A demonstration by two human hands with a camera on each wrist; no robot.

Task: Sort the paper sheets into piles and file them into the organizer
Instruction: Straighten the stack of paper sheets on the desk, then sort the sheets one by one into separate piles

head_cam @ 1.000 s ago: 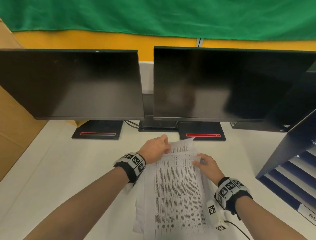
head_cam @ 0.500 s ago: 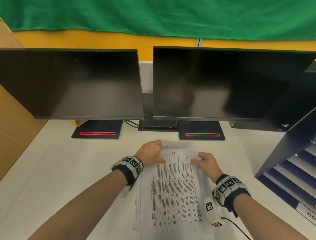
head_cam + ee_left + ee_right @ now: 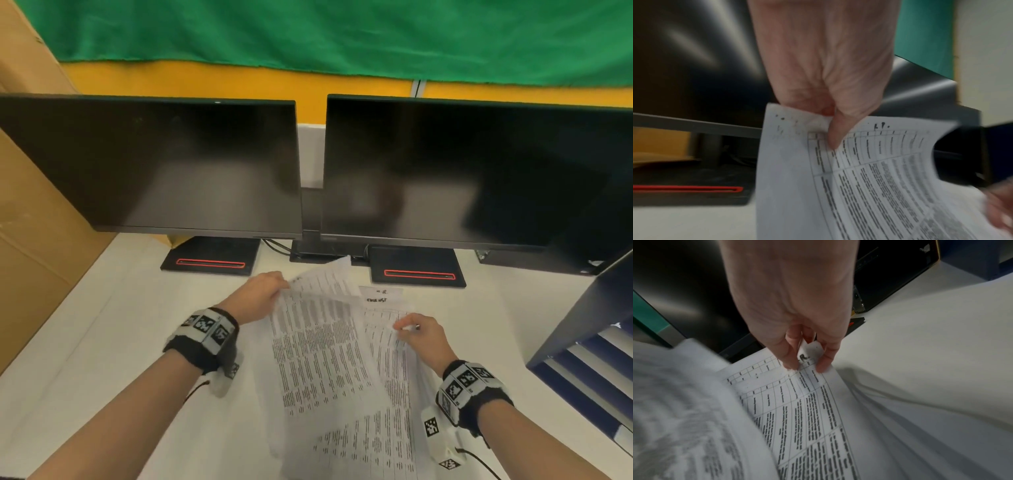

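Two monitors stand on one desk, each on its own base. One organizer sits at right. The overlapping paper sheets cannot be counted.

- The paper sheets are thin white printed paper, matt, limp enough to curl where the left hand pinches them.
- The desk at 9 o'clock of the sheets has a smooth, matt white top.
- Both monitor screens at 12 o'clock are dark and faintly glossy, giving soft reflections; their bases look like matt black plastic with a shiny red strip.
- The cloth behind is green woven fabric, matt.
- The box at 10 o'clock is brown cardboard, dull.
- The organizer at 3 o'clock has smooth, dark blue panels.
- The wristbands are black fabric.
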